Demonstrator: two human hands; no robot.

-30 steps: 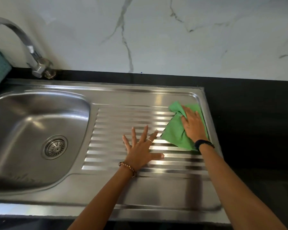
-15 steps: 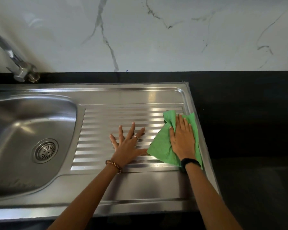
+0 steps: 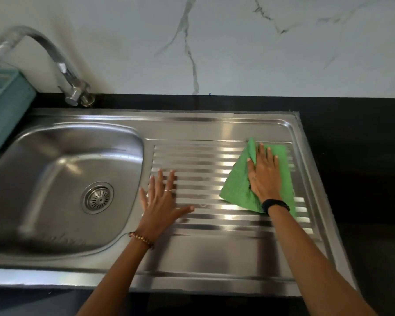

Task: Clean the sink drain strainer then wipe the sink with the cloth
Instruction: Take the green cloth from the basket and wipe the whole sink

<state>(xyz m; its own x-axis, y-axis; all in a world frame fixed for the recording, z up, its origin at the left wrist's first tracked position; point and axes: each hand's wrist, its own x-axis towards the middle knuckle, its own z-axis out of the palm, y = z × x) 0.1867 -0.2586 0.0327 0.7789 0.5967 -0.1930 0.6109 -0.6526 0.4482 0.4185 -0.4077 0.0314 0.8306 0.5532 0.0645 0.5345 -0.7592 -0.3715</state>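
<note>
Pressing on cloth (image 3: 238, 185): right hand (image 3: 263, 176)

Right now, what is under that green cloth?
The green cloth lies flat on the sink's ribbed draining board, with the right hand pressed on top. Ribs run out from its edges; whatever else lies beneath is covered.

Before me: a curved chrome tap (image 3: 62, 67) rising from the back edge of a black countertop (image 3: 356, 160); a teal slotted plastic basket (image 3: 6, 108) at my far left, beneath the tap's spout; a white marble-look wall (image 3: 283, 53) with grey veins behind.
</note>
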